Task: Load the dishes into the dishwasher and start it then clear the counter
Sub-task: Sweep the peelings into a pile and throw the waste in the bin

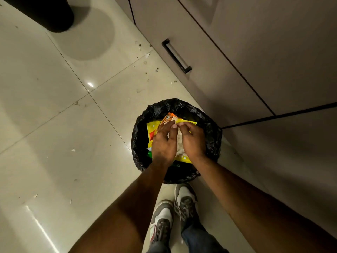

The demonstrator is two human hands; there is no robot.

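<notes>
Floor (45, 115) of pale glossy tile fills the left and near part of the view, littered with small scraps and crumbs, and grey cabinet fronts (237, 52) run along the right, one carrying a dark bar handle (176, 56). Against the cabinet base, just beyond the person's shoes (175, 212), stands a round bin lined with a black bag (209, 136), its mouth open upward.

Both hands hang directly over that mouth, close together near its middle. Inside, or held just above the fill, lies a yellow wrapper (152, 129), its long axis running from near-left to far-right across the bin; which of the two I cannot tell. An orange packet (168, 119) sits at its far end.

Left hand (164, 143) has its fingers curled downward, the tips touching or pinching the orange packet at the far edge. Right hand (191, 141) is likewise curled, thumb and forefinger pinched at the wrapper's far-right edge, with a pale crumpled wad showing between the two hands. Both are equally near the rubbish.

Judging by this, the counter-clearing part of the task is in hand, and the rubbish already lies straight below the fingers, so letting go should drop it inside; only the light wrapper edge near the far rim might catch on the bag.
</notes>
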